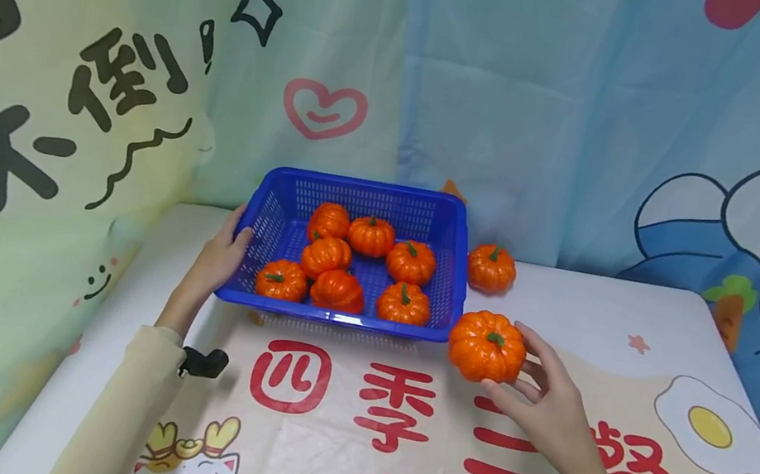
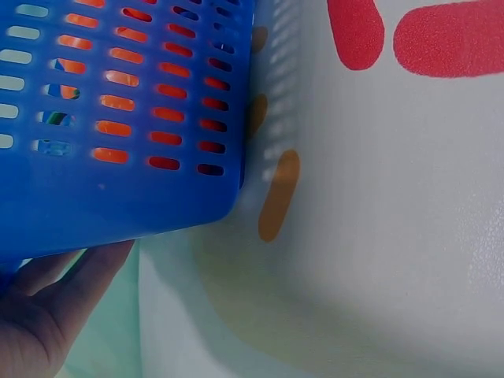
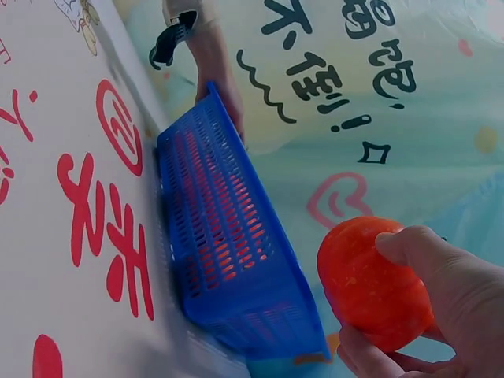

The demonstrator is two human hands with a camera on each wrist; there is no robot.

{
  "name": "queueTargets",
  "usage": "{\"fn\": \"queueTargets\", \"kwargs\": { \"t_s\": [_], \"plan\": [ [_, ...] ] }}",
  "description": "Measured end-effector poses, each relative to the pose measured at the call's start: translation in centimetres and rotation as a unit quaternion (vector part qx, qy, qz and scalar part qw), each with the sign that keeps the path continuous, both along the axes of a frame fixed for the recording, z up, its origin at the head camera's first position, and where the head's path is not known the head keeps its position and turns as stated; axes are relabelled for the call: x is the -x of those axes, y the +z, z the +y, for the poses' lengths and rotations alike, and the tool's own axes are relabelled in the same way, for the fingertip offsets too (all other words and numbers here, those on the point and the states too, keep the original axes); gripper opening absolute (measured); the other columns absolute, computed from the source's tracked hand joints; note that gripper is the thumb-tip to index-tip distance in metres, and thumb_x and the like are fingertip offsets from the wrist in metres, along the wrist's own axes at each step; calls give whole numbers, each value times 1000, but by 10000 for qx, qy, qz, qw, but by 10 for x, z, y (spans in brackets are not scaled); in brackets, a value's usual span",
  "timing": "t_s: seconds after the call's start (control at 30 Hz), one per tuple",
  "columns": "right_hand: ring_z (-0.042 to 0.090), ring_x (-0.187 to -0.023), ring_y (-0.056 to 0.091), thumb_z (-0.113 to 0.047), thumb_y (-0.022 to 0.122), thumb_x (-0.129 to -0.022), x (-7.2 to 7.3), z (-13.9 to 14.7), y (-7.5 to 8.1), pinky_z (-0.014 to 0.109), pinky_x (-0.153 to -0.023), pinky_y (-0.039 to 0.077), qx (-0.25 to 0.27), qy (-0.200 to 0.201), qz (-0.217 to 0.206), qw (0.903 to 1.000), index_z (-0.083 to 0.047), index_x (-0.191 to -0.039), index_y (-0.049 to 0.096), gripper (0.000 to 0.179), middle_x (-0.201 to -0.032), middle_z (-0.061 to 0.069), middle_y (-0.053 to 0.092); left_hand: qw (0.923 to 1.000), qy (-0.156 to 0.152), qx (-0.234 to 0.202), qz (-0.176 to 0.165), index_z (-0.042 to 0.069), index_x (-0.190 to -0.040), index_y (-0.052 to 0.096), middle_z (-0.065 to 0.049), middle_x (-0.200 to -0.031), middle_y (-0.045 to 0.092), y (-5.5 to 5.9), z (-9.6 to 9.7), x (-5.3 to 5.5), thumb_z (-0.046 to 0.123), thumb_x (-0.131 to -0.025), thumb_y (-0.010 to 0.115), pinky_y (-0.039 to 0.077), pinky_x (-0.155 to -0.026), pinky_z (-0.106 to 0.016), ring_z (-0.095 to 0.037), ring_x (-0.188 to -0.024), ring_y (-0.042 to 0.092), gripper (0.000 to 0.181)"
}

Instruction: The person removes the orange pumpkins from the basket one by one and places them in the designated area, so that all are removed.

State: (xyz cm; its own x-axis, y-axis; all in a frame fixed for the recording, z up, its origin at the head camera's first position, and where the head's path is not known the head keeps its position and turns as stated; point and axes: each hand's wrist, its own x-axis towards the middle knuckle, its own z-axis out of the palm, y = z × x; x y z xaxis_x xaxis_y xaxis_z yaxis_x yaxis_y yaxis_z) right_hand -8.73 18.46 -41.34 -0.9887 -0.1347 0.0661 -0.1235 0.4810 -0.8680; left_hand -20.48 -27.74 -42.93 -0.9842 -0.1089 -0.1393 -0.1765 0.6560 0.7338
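My left hand grips the left side of a blue plastic basket; in the left wrist view its fingers go up under the rim. Inside the basket lie several small orange toy pumpkins with green stems. Just off the basket's front right corner, my right hand holds another toy pumpkin, thumb and fingers round its right side. The right wrist view shows that pumpkin with the thumb on top, close to the basket wall.
One more toy pumpkin sits on the table beyond the basket's right side. A printed cloth with red characters and a fried egg picture covers the table. A printed curtain hangs behind.
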Motion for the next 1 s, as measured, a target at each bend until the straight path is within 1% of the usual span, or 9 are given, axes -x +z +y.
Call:
{"fn": "queueTargets", "kwargs": {
  "t_s": [0.1, 0.2, 0.3, 0.57, 0.77, 0.87, 0.93, 1.0],
  "plan": [
    [38, -127, 52, -24, 76, -84, 0, 2, -1, 38, -87, 54, 5, -64, -143, 9999, -17, -152, 29, 84, -148, 16, 39, 10000, 11, 25, 3, 20, -158, 2, -25, -159, 21, -1, 0, 0, 36, -105, 24, 27, -111, -65, -52, -137, 34, 60],
    [40, -129, 50, -27, 76, -84, 0, 2, -1, 41, -88, 52, 31, -110, -261, 9996, -17, -153, 28, 85, -146, 17, 39, 10000, 36, 31, 12, 20, -158, 3, -25, -158, 21, -2, -1, 1, 37, -104, 24, 28, -111, -65, -53, -137, 34, 60],
    [41, -130, 49, -28, 76, -84, 0, 3, -1, 42, -89, 52, 51, -139, -350, 9993, -17, -153, 27, 85, -146, 17, 39, 10000, 56, 12, 12, 20, -158, 3, -25, -159, 21, -4, -2, 1, 37, -104, 24, 28, -111, -65, -53, -137, 34, 60],
    [40, -130, 49, -34, 75, -84, 3, 10, -4, 36, -87, 54, 3, -245, -718, 9971, -17, -154, 22, 88, -149, 18, 34, 10000, 82, -14, -6, 22, -158, 2, -24, -160, 20, -4, -3, -1, 38, -104, 24, 26, -111, -67, -52, -139, 31, 60],
    [39, -129, 50, -36, 72, -86, 12, 20, -13, 32, -87, 54, 34, -301, -771, 9966, -16, -154, 21, 87, -148, 19, 35, 10000, 79, -6, 29, 21, -158, 3, -24, -159, 21, -2, -1, -1, 37, -105, 25, 26, -111, -66, -52, -139, 31, 60],
    [39, -129, 50, -38, 70, -88, 18, 27, -17, 30, -87, 55, -45, -349, -778, 9963, -15, -154, 20, 86, -149, 20, 35, 10000, 69, -17, 33, 22, -158, 3, -24, -159, 21, -2, 0, -1, 37, -105, 25, 26, -112, -66, -52, -139, 31, 60],
    [40, -130, 48, -40, 69, -88, 25, 31, -20, 30, -87, 55, -106, -400, -842, 9956, -13, -155, 18, 88, -150, 22, 34, 10000, 50, -22, 44, 21, -158, 3, -24, -159, 21, -1, 0, -1, 37, -105, 25, 26, -112, -66, -52, -139, 32, 60],
    [41, -132, 46, -43, 67, -89, 33, 37, -22, 35, -89, 54, -128, -421, -972, 9943, -12, -155, 15, 90, -152, 23, 31, 10000, 39, -27, 41, 21, -158, 4, -24, -159, 21, -1, 1, 0, 37, -105, 25, 26, -112, -65, -52, -139, 33, 60]
  ]
}}
